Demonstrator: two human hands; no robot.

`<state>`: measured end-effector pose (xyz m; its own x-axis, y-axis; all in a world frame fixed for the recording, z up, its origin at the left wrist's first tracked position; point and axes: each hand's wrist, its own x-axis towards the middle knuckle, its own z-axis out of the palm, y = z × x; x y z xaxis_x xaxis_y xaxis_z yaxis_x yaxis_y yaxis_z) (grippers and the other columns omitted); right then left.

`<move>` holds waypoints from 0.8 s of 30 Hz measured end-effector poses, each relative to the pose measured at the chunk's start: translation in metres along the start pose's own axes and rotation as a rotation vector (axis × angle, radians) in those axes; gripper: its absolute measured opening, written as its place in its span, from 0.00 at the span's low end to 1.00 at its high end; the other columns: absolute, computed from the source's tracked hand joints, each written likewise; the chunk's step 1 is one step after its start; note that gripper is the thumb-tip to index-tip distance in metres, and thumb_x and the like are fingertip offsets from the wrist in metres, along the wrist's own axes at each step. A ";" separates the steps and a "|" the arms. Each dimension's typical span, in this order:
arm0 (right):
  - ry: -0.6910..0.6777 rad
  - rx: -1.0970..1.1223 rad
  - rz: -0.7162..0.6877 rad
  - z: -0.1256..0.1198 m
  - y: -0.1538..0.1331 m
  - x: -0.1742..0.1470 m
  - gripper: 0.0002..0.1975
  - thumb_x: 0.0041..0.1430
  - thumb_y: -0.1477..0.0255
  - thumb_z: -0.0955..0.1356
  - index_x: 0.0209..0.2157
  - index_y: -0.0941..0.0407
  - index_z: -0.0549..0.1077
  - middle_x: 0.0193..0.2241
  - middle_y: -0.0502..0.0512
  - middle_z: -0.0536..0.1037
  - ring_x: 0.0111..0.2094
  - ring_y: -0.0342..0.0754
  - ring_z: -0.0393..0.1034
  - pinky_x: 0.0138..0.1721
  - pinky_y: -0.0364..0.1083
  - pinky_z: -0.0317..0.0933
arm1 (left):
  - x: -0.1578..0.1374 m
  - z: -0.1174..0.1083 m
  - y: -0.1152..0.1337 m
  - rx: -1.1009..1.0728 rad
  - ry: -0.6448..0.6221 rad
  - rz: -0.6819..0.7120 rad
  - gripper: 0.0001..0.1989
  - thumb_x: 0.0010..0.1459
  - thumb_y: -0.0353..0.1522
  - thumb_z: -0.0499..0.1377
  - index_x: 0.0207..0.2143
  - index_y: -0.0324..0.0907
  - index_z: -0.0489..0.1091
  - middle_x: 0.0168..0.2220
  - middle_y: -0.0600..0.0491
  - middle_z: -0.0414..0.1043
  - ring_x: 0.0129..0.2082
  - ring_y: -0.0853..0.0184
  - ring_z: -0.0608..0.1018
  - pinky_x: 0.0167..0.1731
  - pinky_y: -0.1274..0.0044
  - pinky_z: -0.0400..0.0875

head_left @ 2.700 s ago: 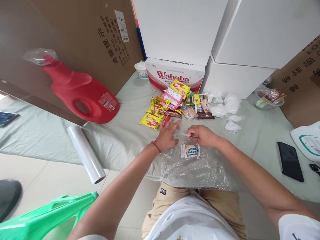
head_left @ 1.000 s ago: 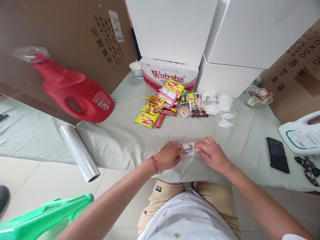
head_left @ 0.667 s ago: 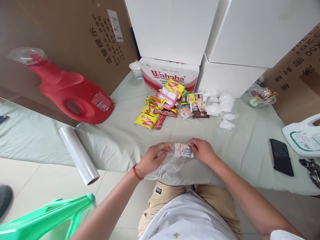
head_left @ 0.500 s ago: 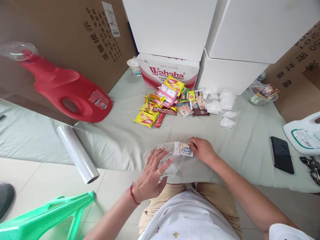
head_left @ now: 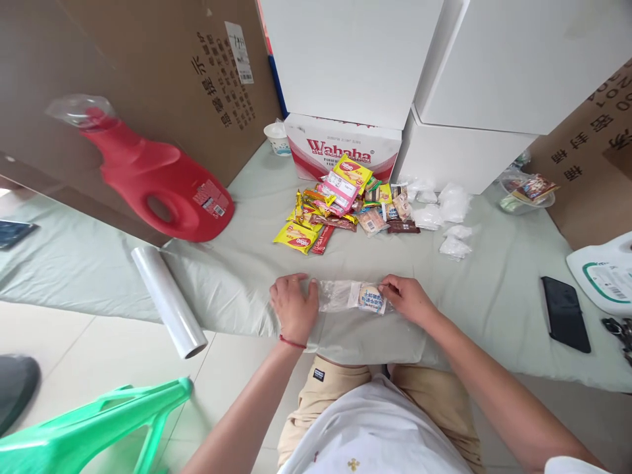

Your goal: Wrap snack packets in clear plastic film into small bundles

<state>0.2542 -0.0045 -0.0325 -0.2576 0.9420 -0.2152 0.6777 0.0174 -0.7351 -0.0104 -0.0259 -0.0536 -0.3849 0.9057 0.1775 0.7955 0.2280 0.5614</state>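
A small wrapped biscuit packet point(head_left: 370, 298) with blue print lies on a strip of clear plastic film point(head_left: 336, 296) near the table's front edge. My right hand point(head_left: 405, 297) is closed in a pinch at the packet's right end, where the film also reaches. My left hand point(head_left: 296, 306), a red cord on its wrist, lies at the film's left end. Its fingers are bent down and its thumb is against the film, which runs taut between the two hands. Behind them is a pile of snack packets point(head_left: 340, 191), with several white plastic-wrapped bundles point(head_left: 453, 204) to its right.
A roll of plastic film point(head_left: 168, 303) overhangs the front edge at left, near a red jug point(head_left: 168, 181). White boxes point(head_left: 464, 155) and a Wahaba carton point(head_left: 301, 148) stand behind. A black phone point(head_left: 565, 315) and white jug point(head_left: 605, 273) are at right; a green stool point(head_left: 99, 428) stands below.
My left hand has moved left and forward, from spread over the film to bent at its left end. The film is now stretched flatter. My right hand keeps its pinch; the view has shifted slightly.
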 end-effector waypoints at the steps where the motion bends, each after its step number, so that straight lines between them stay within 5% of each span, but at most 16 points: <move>1: -0.001 -0.001 -0.005 0.000 0.000 0.000 0.16 0.65 0.59 0.62 0.33 0.54 0.76 0.24 0.49 0.75 0.25 0.45 0.65 0.28 0.43 0.52 | -0.001 -0.002 0.005 -0.006 0.045 0.032 0.18 0.64 0.41 0.55 0.49 0.40 0.74 0.51 0.36 0.72 0.58 0.42 0.69 0.54 0.49 0.66; 6: -0.035 0.008 -0.021 -0.001 -0.001 0.001 0.16 0.65 0.60 0.63 0.33 0.55 0.77 0.24 0.49 0.75 0.25 0.44 0.64 0.28 0.43 0.52 | -0.017 -0.013 0.042 0.029 0.044 0.505 0.19 0.67 0.37 0.56 0.58 0.47 0.71 0.63 0.44 0.68 0.72 0.44 0.55 0.67 0.44 0.41; 10: -0.098 0.079 -0.047 -0.011 0.003 0.007 0.17 0.63 0.59 0.64 0.35 0.56 0.77 0.23 0.48 0.73 0.24 0.43 0.61 0.28 0.42 0.52 | -0.023 -0.003 0.052 -0.058 -0.277 0.923 0.20 0.68 0.31 0.53 0.59 0.53 0.71 0.58 0.50 0.76 0.70 0.54 0.63 0.70 0.47 0.37; 13: -0.056 0.133 -0.038 -0.036 0.010 0.011 0.17 0.59 0.57 0.67 0.36 0.56 0.78 0.22 0.47 0.71 0.24 0.43 0.60 0.27 0.43 0.52 | -0.023 0.014 0.043 -0.088 -0.405 0.858 0.19 0.70 0.32 0.50 0.59 0.52 0.71 0.58 0.51 0.76 0.68 0.56 0.66 0.69 0.46 0.36; 18: 0.278 0.219 0.031 -0.074 0.026 0.000 0.21 0.61 0.52 0.67 0.42 0.56 0.76 0.31 0.53 0.76 0.30 0.46 0.66 0.32 0.44 0.60 | -0.031 0.028 0.030 -0.119 -0.399 0.744 0.19 0.71 0.33 0.50 0.60 0.52 0.70 0.60 0.50 0.75 0.68 0.56 0.66 0.67 0.44 0.35; 21: 0.216 0.235 0.038 -0.067 0.041 -0.019 0.28 0.62 0.52 0.66 0.57 0.54 0.70 0.43 0.57 0.79 0.30 0.45 0.67 0.33 0.46 0.64 | -0.035 0.029 0.029 -0.125 -0.379 0.745 0.19 0.71 0.33 0.50 0.61 0.52 0.69 0.61 0.50 0.74 0.68 0.56 0.66 0.67 0.44 0.34; 24: 0.208 0.039 0.096 -0.051 0.057 -0.038 0.26 0.59 0.57 0.69 0.56 0.53 0.71 0.38 0.54 0.78 0.26 0.45 0.65 0.31 0.46 0.64 | -0.036 0.028 0.030 -0.108 -0.370 0.736 0.19 0.71 0.33 0.51 0.60 0.53 0.70 0.61 0.51 0.74 0.69 0.56 0.64 0.68 0.44 0.35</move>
<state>0.3372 -0.0221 -0.0336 -0.0428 0.9877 -0.1507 0.6641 -0.0846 -0.7429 0.0407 -0.0412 -0.0655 0.4102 0.8733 0.2627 0.7271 -0.4871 0.4838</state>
